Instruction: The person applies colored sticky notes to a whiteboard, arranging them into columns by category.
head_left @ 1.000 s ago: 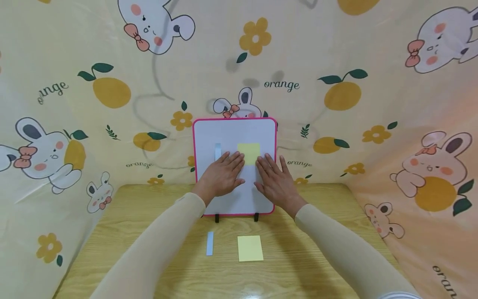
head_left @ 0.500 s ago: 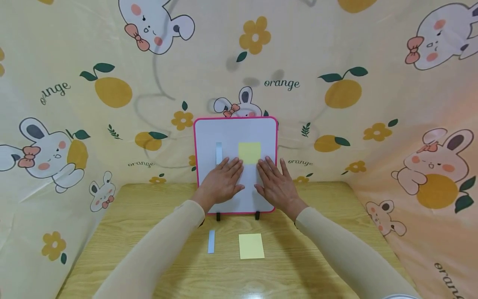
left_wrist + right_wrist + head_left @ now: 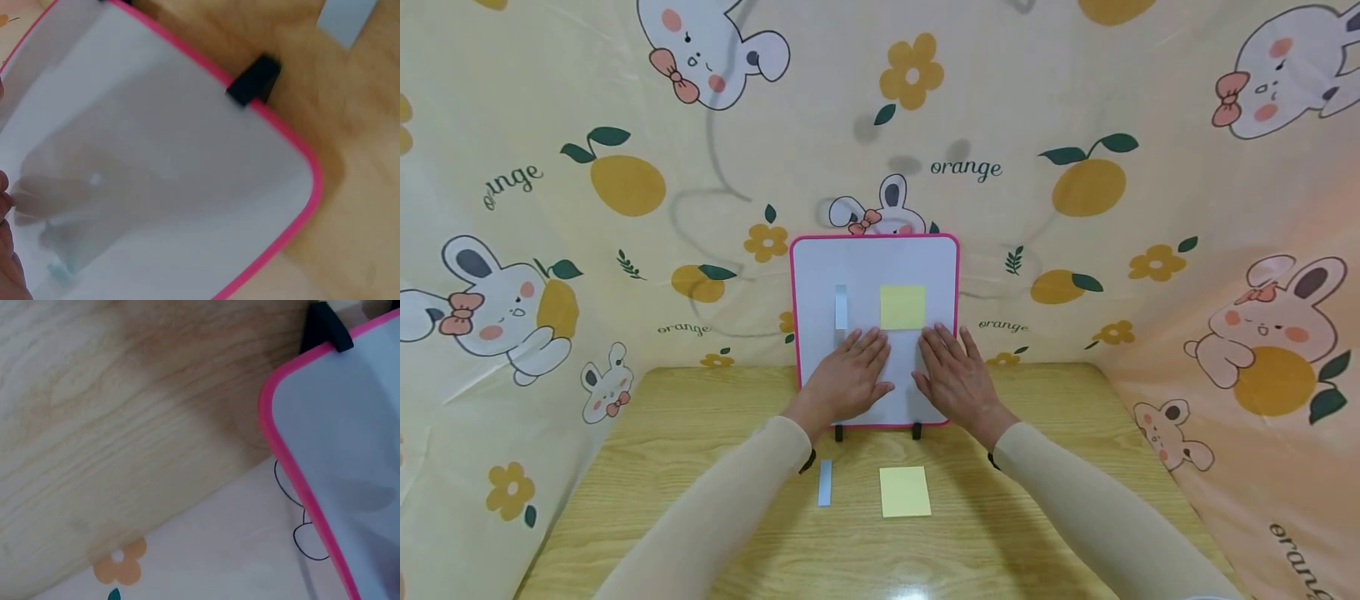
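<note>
A white board [image 3: 872,258] with a pink rim stands upright on the table. A narrow light-blue paper strip [image 3: 841,306] is on its left part, and a yellow square sticky note [image 3: 902,307] is on its right part. Below the strip, my left hand [image 3: 848,377] lies in front of the board with straight fingers. Its fingers [image 3: 9,265] show at the edge of the left wrist view. My right hand [image 3: 958,375], fingers straight too, is below and right of the note. Whether either hand touches the board, I cannot tell. Neither hand holds anything.
Two black feet [image 3: 838,432] hold the board's lower edge. On the wooden table [image 3: 700,467] in front lie another light-blue strip [image 3: 825,482] and another yellow square note [image 3: 905,492]. A patterned cloth [image 3: 820,125] hangs behind and at both sides.
Both hands have moved slightly down the board. Their fingertips no longer overlap the yellow note, and the whole blue strip on the board now shows. The head view has shifted a little.
</note>
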### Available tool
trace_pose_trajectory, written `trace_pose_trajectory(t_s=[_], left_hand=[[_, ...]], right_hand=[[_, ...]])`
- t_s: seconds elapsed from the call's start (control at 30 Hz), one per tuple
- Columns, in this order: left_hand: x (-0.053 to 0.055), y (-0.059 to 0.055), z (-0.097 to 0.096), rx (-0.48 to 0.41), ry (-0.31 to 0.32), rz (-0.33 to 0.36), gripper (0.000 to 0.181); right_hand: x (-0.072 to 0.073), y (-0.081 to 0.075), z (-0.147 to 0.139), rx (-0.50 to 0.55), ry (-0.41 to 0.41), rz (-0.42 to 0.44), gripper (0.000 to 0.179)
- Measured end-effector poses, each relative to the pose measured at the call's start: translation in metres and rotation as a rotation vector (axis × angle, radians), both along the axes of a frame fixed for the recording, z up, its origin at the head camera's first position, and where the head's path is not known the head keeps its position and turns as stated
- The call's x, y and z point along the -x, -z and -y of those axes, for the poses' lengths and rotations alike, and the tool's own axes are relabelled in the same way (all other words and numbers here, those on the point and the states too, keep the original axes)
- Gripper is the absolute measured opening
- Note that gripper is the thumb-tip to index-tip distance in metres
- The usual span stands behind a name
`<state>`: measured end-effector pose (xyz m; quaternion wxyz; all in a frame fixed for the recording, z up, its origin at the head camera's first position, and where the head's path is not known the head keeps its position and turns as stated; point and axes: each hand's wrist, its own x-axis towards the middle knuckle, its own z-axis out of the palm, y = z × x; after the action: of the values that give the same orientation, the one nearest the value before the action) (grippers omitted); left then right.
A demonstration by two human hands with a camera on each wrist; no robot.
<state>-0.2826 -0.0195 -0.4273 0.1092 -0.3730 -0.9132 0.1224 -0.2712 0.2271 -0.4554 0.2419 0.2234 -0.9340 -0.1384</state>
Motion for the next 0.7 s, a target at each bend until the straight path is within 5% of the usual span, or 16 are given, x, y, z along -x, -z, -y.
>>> trace_pose_trajectory(t_s=[0.27,0.7], left_hand=[[-0.022,0.024,0.002,-0.086,0.026,0.034,0.070],[-0.071,0.062,0.018,-0.258,0.023,0.197,0.067]], right_hand=[[-0.013,0.009,0.003,0.092,-0.048,-0.048,0.055],[-0.058,0.050,0.005,0.199,-0.120,0.041,0.046]])
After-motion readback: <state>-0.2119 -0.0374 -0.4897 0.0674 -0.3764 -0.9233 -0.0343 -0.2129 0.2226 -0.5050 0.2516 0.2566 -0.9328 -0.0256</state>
